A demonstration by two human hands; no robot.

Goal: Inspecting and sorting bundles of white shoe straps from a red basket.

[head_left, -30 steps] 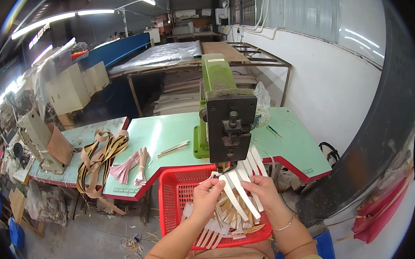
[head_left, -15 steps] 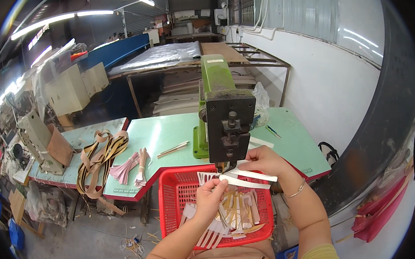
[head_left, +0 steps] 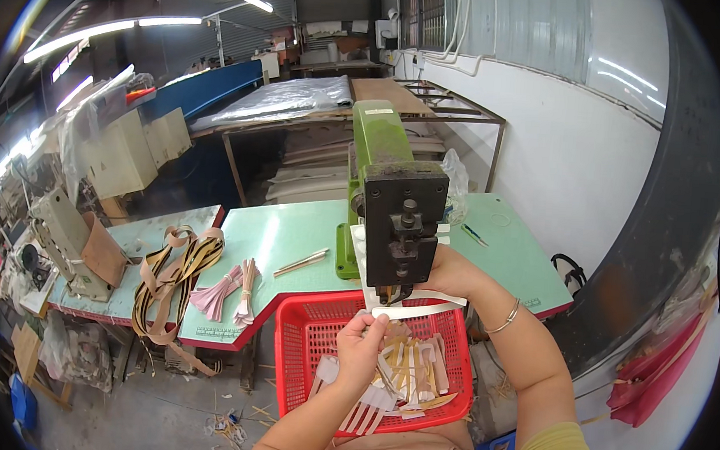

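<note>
White, flat narrow strip (head_left: 417, 311) held level between both hands.

The green press machine (head_left: 390, 198) stands at the counter (head_left: 293, 237) edge, its black head overhanging the red basket (head_left: 303, 345) and blocking the way straight ahead. Left of it the counter lies open as far as two loose sticks (head_left: 300, 263) and strap bundles (head_left: 224, 287); right, a narrower bare stretch.
</note>
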